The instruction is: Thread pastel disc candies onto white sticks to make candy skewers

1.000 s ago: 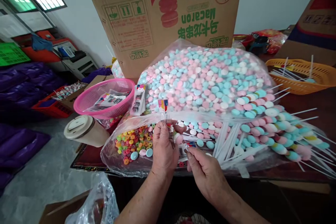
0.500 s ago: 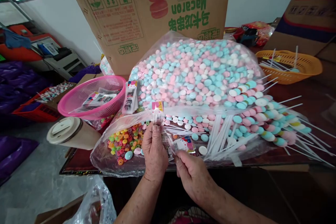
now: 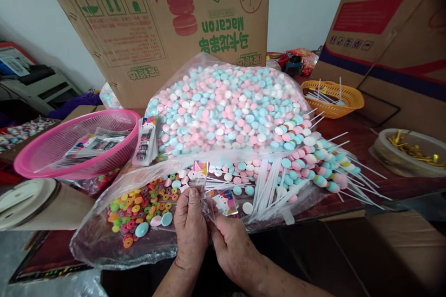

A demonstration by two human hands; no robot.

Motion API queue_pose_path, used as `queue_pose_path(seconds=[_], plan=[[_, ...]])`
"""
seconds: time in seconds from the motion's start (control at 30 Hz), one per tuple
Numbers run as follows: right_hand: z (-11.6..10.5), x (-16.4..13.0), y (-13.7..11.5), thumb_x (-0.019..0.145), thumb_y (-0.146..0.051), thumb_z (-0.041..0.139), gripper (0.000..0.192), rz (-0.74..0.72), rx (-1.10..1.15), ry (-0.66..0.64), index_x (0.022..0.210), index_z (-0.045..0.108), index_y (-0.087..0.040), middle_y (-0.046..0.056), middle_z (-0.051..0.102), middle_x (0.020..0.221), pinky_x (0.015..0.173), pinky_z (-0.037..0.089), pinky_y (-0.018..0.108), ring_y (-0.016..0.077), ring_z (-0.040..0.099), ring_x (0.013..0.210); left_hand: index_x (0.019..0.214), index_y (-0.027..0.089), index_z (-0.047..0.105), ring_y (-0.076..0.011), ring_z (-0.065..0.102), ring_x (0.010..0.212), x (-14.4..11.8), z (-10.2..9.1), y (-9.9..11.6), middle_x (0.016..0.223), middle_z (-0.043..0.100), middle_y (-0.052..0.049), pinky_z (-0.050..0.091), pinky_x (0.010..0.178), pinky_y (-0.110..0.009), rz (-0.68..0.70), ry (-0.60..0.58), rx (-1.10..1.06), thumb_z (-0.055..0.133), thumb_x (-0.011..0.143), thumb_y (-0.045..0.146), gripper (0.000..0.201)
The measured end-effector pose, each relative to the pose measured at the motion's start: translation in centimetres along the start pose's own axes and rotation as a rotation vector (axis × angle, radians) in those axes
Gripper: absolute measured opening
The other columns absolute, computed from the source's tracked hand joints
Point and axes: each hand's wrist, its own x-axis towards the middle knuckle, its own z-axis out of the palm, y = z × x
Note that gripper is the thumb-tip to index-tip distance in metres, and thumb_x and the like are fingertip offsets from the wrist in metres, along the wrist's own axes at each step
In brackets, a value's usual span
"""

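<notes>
Near the edge of the table (image 3: 393, 188), the left hand (image 3: 191, 227) is pinching a clear wrapper (image 3: 199, 179) between thumb and curled fingers. On its right, the right hand (image 3: 233, 250) is pinching the wrapper's near part, fingers folded together. The wrapper's coloured end is showing beyond the left thumb, on the far side.

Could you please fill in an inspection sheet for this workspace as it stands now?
Surface: dark red table, largely covered.
Job's things: printed clear packet in hand; clear bag of pastel discs; loose coloured rings; white sticks; skewered discs at right.
Clutter: beige lidded cup near the pink basket, which holds printed sachets.
Hands: left hand pinches the packet; right hand pinches its lower part.
Cables: none clearly seen.
Surroundings: Macaron carton behind, print inverted; another carton at right.
</notes>
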Motion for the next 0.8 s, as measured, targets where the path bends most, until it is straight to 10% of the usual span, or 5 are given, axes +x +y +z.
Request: queue_pose_path(seconds=[0.4,0.67,0.8], plan=[[-4.7,1.1,1.6,0.086,-0.026,0.038,0.026,0.092,-0.289,0.012,0.063,0.047,-0.02,0.001,0.054,0.062,0.057,0.039,0.025,0.0141,0.049,0.059,0.086,0.021,0.069,-0.0197,0.056,0.102,2.6,-4.3,1.8,0.103,0.064,-0.005,0.046,0.083,-0.026,0.148,-0.184,0.329,0.06,0.078,0.05,0.032],[-8.9,-0.6,2.3,0.087,-0.044,0.037,0.031,0.247,-0.278,0.091,0.071,0.05,-0.021,-0.004,0.044,0.052,0.052,0.037,0.024,0.0136,0.044,0.052,0.078,0.019,0.066,-0.0196,0.058,0.082,3.2,-5.0,3.6,0.081,0.064,-0.006,0.044,0.082,-0.033,0.391,-0.974,1.513,0.037,0.089,0.023,0.031],[-10.1,-0.8,2.5,0.086,-0.046,0.036,0.032,0.222,-0.423,0.009,0.071,0.051,-0.022,-0.003,0.05,0.053,0.051,0.037,0.026,0.0149,0.047,0.05,0.104,0.021,0.064,-0.028,0.055,0.101,2.4,-4.0,2.8,0.103,0.063,-0.01,0.039,0.092,-0.045,0.45,-0.846,1.747,0.047,0.082,0.018,0.028]])
